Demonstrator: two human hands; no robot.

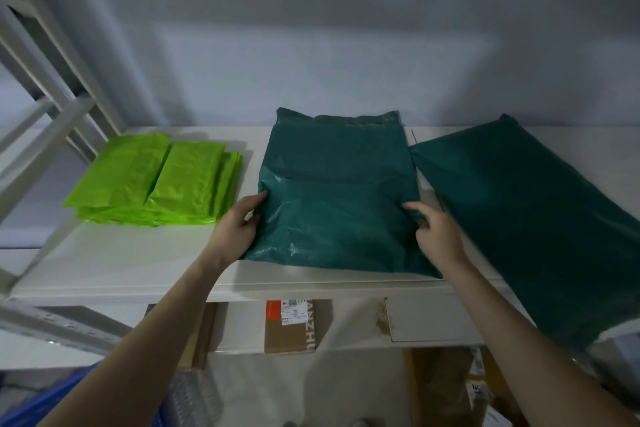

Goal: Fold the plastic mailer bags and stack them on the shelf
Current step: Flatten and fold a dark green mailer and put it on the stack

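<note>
Both hands at the middle teal mailer (332, 198), lying flat on the white shelf (131, 263): left hand (239, 222) pinching its left edge, thumb on top and fingers (258, 199) tucked beneath; right hand (434, 232) gripping its right edge, fingers curled over the film. Left of that mailer, a stack of folded lime-green mailers (159, 180); right of it, a darker teal mailer (540, 218), unfolded, just overlapping its right edge and hanging off the shelf front. Likely trouble: slick film slipping from a light pinch, leaving a crooked fold; trapped air puffing the mailer and springing a fold open; the overlapping neighbour dragged along or tipped off the shelf by any sideways pull. Hard to tell: whether the middle mailer is one bag or several, how far the hidden fingers reach, the lower end of the right-hand mailer, cut off at the frame edge. Below the middle mailer, a cardboard box (294, 326) with blurred label text
</note>
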